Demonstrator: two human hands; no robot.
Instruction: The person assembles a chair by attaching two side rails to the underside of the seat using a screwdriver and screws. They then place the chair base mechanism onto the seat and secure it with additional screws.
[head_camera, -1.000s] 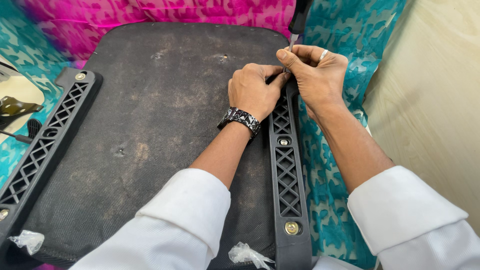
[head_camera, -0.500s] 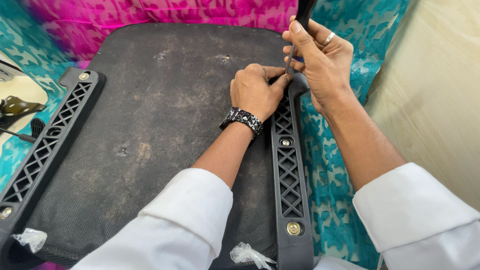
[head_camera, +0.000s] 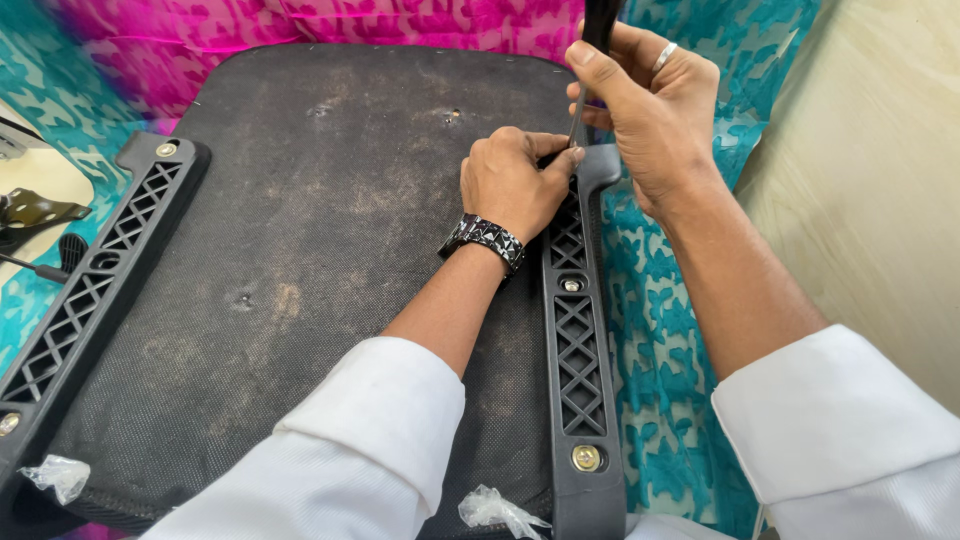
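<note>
Screwdriver (head_camera: 590, 60) above bracket (head_camera: 580, 330), bolts (head_camera: 586, 458) nearby.

Both hands, left (head_camera: 512, 180) and right (head_camera: 645, 110), steady a screwdriver (head_camera: 590, 70) over the black bracket (head_camera: 580, 340).

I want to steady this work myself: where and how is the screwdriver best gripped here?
Grip the dark handle at the top, from the right, as the right hand does. The thin shaft stands nearly upright; the left hand pinches its lower end at the black bracket.

Open seat underside (head_camera: 300, 250) between both black brackets (head_camera: 580, 340), hands (head_camera: 515, 180) crowding right bracket's far end
</note>
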